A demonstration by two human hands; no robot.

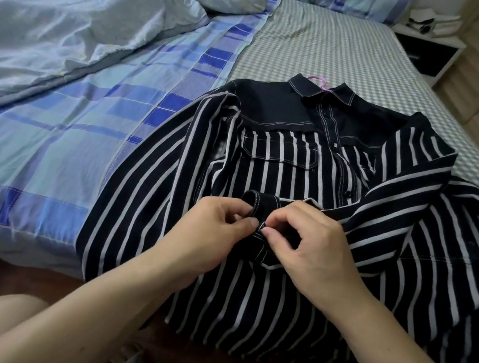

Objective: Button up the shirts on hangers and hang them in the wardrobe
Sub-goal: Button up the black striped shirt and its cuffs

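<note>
A dark navy shirt with white vertical stripes and a plain navy yoke [272,106] lies front-up on the bed, filling the centre and right of the frame, its collar pointing toward the top and its hem hanging over the near edge of the mattress at the bottom. A thin pink hanger hook [318,80] pokes out of the collar, just above it. The upper placket looks buttoned; a few dark buttons show down the middle. Both striped sleeves are folded in across the chest, and a flapped chest pocket sits left of the placket.

In the middle of the frame the two hands meet over a sleeve cuff with white stitching. The left hand [213,229] has a narrow grip, thumb and curled fingers pinching the cuff edge. The right hand [309,245] does the same from the other side, thumb tip pressed to the fabric right next to the left thumb, fingers curled over the cuff. Whether a button sits between the fingertips I cannot tell; it is hidden by them.

The bed carries a grey-and-white checked sheet [326,46] under the shirt, on the upper right. Left of it runs a blue and teal plaid cover [58,115], and a crumpled pale blue quilt [72,7] fills the upper left. At the top right corner stands a white bedside cabinet with a dark front [426,50], with small items on top too blurred to identify. Bare knees show at the lower left.
</note>
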